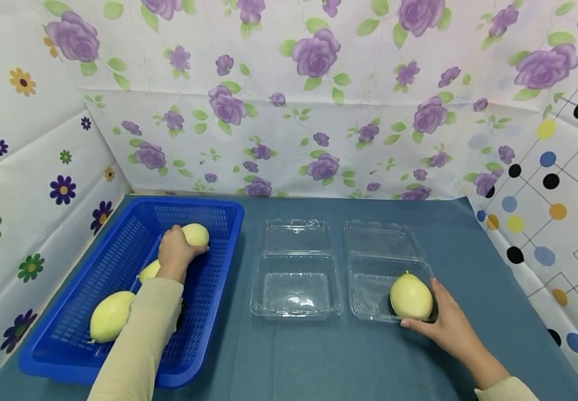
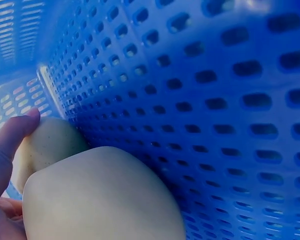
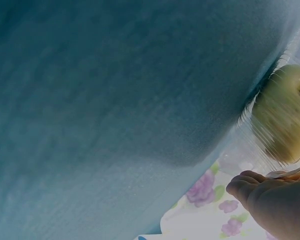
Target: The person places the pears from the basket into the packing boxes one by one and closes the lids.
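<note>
The left hand (image 1: 176, 253) reaches into the blue plastic basket (image 1: 224, 281) and grips a pale yellow pear-shaped fruit (image 1: 196, 235) near the far end, its thumb lying against the skin; the right hand (image 1: 451, 326) is spread wide at the near right corner of the right clamshell (image 1: 371, 303), thumb by the front edge and fingers along the right side, just outside the wall; behind that wall, in the same corner, a rounded yellow fruit (image 1: 411, 297) sits upright with its short stem up; how firmly the right hand bears on the plastic I cannot tell.

Two more fruits are in the basket: the half-hidden fruit (image 1: 150, 271) beside the left wrist, and the nearest fruit (image 1: 112, 316), lying on its side with its stem toward the near end; their skins look smooth and matte, the gripped one finely speckled; the basket walls are slotted, with a rolled rim.

The left clamshell (image 1: 296, 287) and the right one are thin, glossy and transparent, lids folded back flat; a narrow gap parts them; a strip of blue-grey cloth (image 1: 289, 356) shows between basket and left clamshell, with a broad stretch in front and more to the right, up to the dotted sheet (image 1: 529, 223); the purple-flowered sheet (image 1: 289, 133) rises behind.
</note>
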A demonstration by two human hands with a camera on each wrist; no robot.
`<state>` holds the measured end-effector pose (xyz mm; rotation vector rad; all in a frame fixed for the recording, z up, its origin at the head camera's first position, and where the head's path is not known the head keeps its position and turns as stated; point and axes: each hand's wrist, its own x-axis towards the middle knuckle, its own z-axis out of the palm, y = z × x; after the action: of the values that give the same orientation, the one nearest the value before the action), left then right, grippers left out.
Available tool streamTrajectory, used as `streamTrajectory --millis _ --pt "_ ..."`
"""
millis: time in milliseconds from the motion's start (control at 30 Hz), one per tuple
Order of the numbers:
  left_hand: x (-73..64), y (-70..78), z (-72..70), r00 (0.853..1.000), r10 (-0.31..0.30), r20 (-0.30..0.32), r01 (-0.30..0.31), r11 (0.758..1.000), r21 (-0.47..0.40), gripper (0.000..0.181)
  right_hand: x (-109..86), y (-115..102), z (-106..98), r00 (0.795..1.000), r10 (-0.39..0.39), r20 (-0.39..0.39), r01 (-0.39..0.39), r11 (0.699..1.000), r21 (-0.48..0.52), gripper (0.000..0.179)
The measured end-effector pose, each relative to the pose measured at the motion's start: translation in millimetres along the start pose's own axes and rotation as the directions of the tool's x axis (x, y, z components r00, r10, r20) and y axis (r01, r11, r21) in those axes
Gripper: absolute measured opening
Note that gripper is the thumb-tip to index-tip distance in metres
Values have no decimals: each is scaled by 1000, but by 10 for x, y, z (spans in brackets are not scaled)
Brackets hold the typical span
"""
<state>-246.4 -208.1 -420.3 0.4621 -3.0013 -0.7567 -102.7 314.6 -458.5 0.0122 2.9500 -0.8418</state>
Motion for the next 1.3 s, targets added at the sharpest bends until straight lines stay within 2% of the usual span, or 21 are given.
streamTrajectory --millis 167,633,900,1300 --pt "-17 3 -39 1000 -20 1 20 1000 -11 86 1 12 8 1000 -3 -7 3 1000 0 123" --pt "-29 27 -91 999 -14 -39 13 1000 -18 84 12 13 4 1000 -7 -2 7 1000 -5 123" --pt "-21 58 -130 999 -19 -43 19 1000 -21 86 13 20 -1 1000 -11 -4 11 1000 -11 123" --pt "-62 92 -169 997 -36 -69 29 995 -98 81 8 6 3 1000 -2 3 2 1000 -24 122"
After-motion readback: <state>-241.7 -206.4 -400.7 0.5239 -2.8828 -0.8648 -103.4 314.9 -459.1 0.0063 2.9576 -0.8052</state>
